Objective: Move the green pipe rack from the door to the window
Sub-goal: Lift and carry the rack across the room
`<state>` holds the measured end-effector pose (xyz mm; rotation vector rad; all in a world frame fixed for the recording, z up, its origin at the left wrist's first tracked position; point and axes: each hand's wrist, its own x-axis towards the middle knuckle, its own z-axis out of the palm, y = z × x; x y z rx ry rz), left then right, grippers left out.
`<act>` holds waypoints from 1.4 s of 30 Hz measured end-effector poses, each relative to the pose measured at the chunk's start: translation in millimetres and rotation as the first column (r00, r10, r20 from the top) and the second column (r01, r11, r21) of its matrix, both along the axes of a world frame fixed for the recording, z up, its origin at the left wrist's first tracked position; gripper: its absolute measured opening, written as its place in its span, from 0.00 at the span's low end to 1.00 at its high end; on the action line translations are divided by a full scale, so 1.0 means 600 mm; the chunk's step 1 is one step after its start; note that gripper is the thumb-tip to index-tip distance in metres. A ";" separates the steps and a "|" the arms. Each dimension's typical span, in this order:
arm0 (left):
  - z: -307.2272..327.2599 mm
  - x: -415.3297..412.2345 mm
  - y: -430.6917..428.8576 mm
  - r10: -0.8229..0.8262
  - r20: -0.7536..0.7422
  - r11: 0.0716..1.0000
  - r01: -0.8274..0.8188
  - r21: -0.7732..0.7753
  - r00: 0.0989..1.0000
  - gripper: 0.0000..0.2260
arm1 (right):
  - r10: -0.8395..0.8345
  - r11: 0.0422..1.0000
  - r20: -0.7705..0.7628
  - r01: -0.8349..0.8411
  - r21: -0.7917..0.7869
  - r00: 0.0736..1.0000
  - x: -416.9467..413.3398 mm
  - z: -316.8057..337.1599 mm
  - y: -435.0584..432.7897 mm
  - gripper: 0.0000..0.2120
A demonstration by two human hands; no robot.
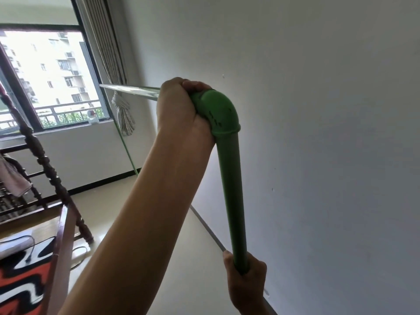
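Observation:
The green pipe rack stands close along the white wall on the right. Its near upright rises to a green elbow joint. From there the top bar runs away toward the window, and the far leg drops to the floor below the curtain. My left hand is wrapped around the top bar right at the elbow joint, arm stretched up. My right hand grips the near upright low down. The rack's feet are out of view.
A dark wooden bed frame with a patterned red, black and white cover fills the left side. A tied-back striped curtain hangs beside the window. Pale floor runs between the bed and the wall.

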<state>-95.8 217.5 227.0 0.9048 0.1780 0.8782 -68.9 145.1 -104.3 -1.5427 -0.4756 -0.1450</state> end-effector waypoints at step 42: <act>-0.013 0.377 0.602 0.368 0.647 -0.608 -0.354 0.711 0.668 0.12 | 0.468 0.881 -0.138 -0.472 -0.001 0.873 0.396 -0.006 0.480 0.23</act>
